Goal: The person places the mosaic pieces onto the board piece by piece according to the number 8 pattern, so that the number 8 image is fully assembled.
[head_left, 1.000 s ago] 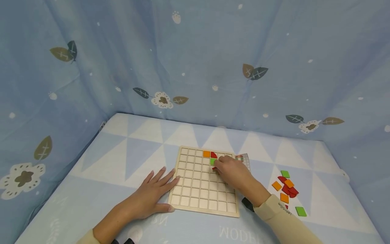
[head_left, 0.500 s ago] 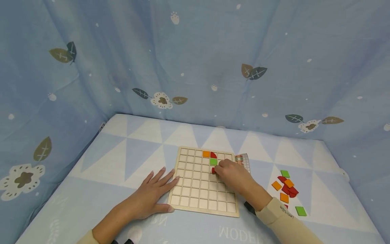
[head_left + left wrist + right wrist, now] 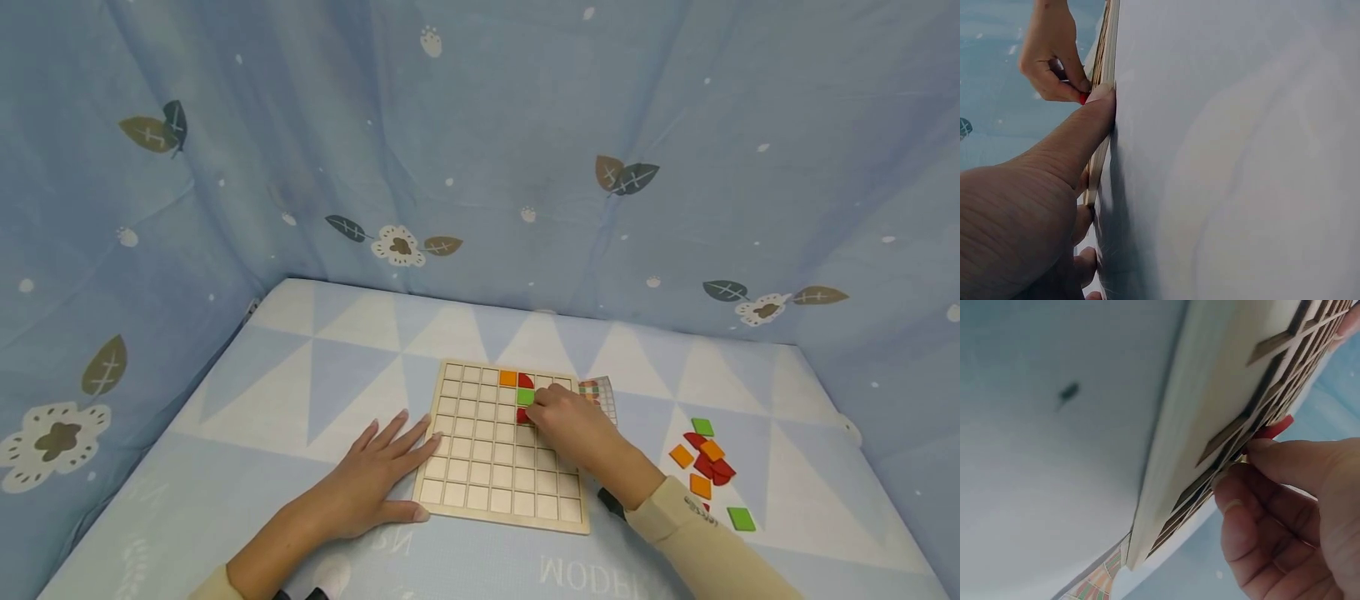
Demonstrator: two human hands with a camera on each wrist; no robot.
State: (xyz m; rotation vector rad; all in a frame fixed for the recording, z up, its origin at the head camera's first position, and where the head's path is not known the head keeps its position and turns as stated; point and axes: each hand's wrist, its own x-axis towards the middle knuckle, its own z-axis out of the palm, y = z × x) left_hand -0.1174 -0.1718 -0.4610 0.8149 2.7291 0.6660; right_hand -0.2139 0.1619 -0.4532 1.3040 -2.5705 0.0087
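Observation:
My right hand [image 3: 566, 418] pinches a red tile [image 3: 522, 415] between thumb and fingers, at a cell of the wooden grid board [image 3: 480, 475]. In the right wrist view the red tile [image 3: 1280, 428] stands tilted at the thumb tip, partly hidden by it. Just above it on the board lies a green square tile [image 3: 525, 397]. A red quarter-circle tile [image 3: 525, 381] and an orange square tile [image 3: 508, 378] fill two cells of the top row. With fingers spread, my left hand [image 3: 367, 483] rests along the board's left edge; its thumb [image 3: 1088, 122] touches the near corner.
To the right lies a loose pile of orange, green and red tiles [image 3: 705, 468]. A printed pattern card [image 3: 603, 396] sticks out behind the board's right edge. The patterned cloth [image 3: 360, 400] runs back to a blue curtain [image 3: 480, 150].
The red tile has shifted slightly up toward the green tile and shows more beside my right fingertips. My right hand moved only a little; my left hand has stayed put.

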